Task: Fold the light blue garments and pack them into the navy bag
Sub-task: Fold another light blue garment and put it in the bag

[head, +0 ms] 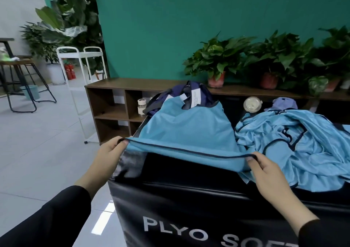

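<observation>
**newbie:** Blue stuff everywhere lol, where's the piece being folded?

**packer:** Stretched between the hands. The light blue garment with navy trim (186,125) lies spread on the black padded box printed "PLYO SOFT" (189,205). The left hand (108,152) pinches the near hem at its left corner, and the right hand (265,168) pinches the right corner, so the edge is lifted just off the box.

**newbie:** And the bag?

**packer:** The navy fabric bag (189,93) sits at the garment's far end, partly under it. A crumpled pile of light blue garments (295,144) lies just right of the right hand.
</observation>
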